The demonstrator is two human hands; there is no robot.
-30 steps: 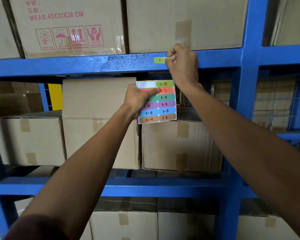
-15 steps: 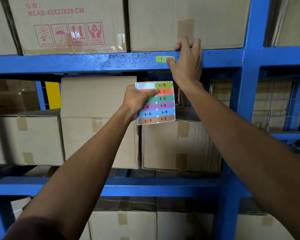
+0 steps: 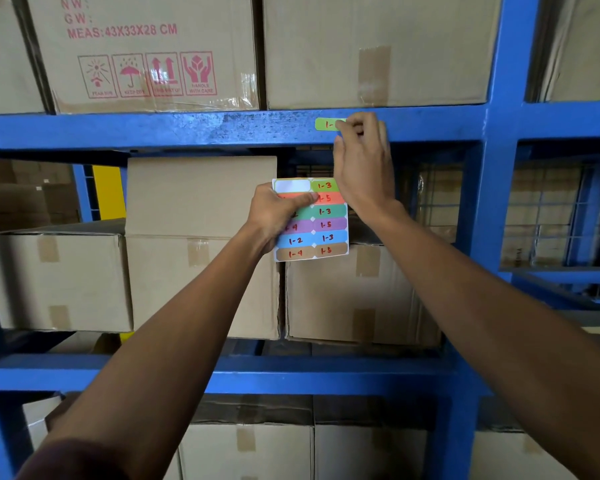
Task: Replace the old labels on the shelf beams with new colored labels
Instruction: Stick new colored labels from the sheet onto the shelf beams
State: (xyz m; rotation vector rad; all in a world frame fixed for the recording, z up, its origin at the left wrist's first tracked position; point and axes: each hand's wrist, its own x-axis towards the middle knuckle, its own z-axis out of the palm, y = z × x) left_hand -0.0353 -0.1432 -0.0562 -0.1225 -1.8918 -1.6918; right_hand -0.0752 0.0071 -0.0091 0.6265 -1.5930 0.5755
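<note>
A green label [image 3: 326,125] marked "1-" lies flat on the upper blue shelf beam [image 3: 222,129]. My right hand [image 3: 362,168] rests against the beam with its fingers curled, and the thumb covers the label's right end. Below it my left hand [image 3: 276,216] grips a sheet of coloured labels [image 3: 321,223] by its left side, thumb across the orange row. The sheet's top-left slot is blank white; the other rows, green, orange, teal, purple, blue and brown, carry red handwritten numbers. My left hand hides part of the left column.
Cardboard boxes [image 3: 378,46] fill the shelf above the beam, and more boxes [image 3: 201,278] stand on the level below. A blue upright post [image 3: 499,168] rises right of my right hand. A lower blue beam [image 3: 291,375] crosses beneath, with boxes under it.
My right hand's fingers came down from the beam's top edge and curled in, the thumb still on the green label. The left hand and sheet stay nearly still.
</note>
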